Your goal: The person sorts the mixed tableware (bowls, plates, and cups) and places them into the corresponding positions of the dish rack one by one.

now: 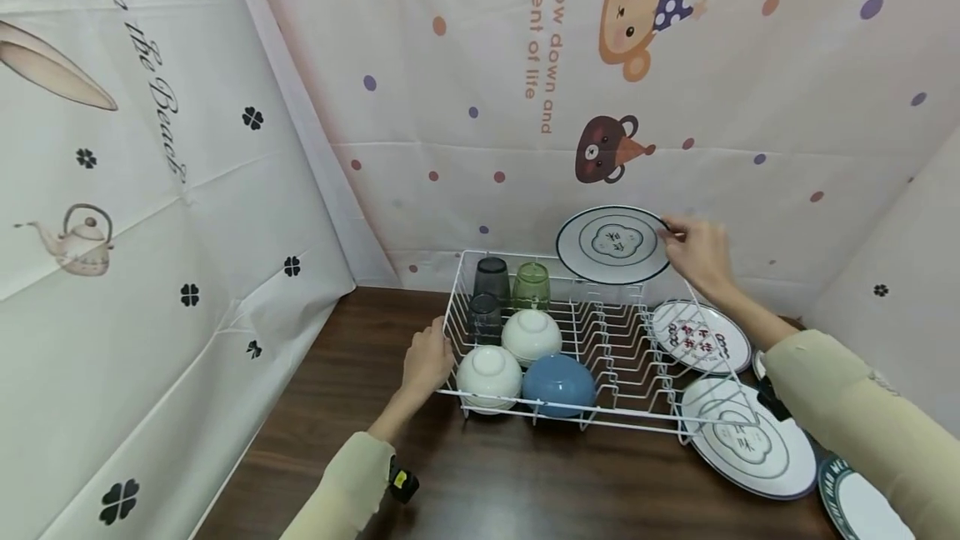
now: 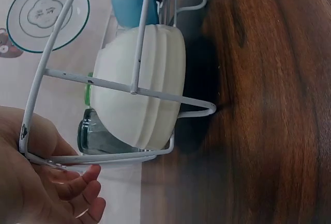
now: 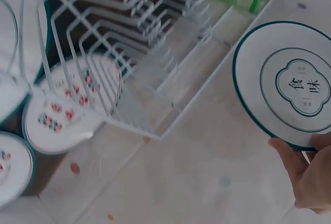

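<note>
Pale yellow sleeves (image 1: 840, 398) are occupying the foreground and covering the person's forearms. Left hand (image 1: 429, 359) is gripping a white wire dish rack (image 1: 603, 348) at its left end, the fingers curling round the wire. Right hand (image 1: 701, 255) is pinching a round white plate (image 1: 613, 244) at its edge, between thumb and fingers. The plate is tilting above the rear of the rack, right of centre, its dark-rimmed, printed front facing the person; contact with the rack is not showing clearly.

At the rack's left end, a tall dark glass (image 1: 492, 277) is standing just beside a green glass (image 1: 532, 284), with a second dark glass (image 1: 485, 319) in front. Two white bowls (image 1: 487, 375) are resting upside down, and a blue bowl (image 1: 558, 386) is sitting beside the nearer one.

Beyond the rack's right end, a red-patterned plate (image 1: 720, 340) and a larger white plate (image 1: 750, 448) are lying on a dark wooden table (image 1: 300, 457). One green-banded plate (image 1: 862, 498) is showing partly, beside the right sleeve. Behind everything, a printed sheet (image 1: 450, 48) is hanging
</note>
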Action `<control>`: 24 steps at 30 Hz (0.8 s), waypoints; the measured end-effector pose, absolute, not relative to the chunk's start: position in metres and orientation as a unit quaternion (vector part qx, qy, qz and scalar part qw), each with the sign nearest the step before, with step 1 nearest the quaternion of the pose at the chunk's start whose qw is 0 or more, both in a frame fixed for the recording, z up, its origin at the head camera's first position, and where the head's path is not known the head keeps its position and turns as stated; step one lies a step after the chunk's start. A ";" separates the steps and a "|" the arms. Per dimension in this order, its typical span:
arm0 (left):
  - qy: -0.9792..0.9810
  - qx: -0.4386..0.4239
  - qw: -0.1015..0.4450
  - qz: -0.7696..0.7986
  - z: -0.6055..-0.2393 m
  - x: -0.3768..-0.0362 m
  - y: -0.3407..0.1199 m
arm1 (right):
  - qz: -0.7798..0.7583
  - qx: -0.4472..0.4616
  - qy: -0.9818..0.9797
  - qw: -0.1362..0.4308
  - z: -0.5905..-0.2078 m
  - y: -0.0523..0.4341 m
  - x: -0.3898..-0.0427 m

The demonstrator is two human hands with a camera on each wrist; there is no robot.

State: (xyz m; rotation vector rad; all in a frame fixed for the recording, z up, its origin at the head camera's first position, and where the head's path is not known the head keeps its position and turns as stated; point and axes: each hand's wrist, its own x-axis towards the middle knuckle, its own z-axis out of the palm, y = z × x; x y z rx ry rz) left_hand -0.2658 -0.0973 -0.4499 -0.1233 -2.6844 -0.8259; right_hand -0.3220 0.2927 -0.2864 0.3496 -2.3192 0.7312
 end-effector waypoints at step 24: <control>-0.937 -0.041 0.171 -0.303 -0.453 -0.264 -0.099 | 0.158 0.149 -0.937 0.274 -0.332 0.305 -0.359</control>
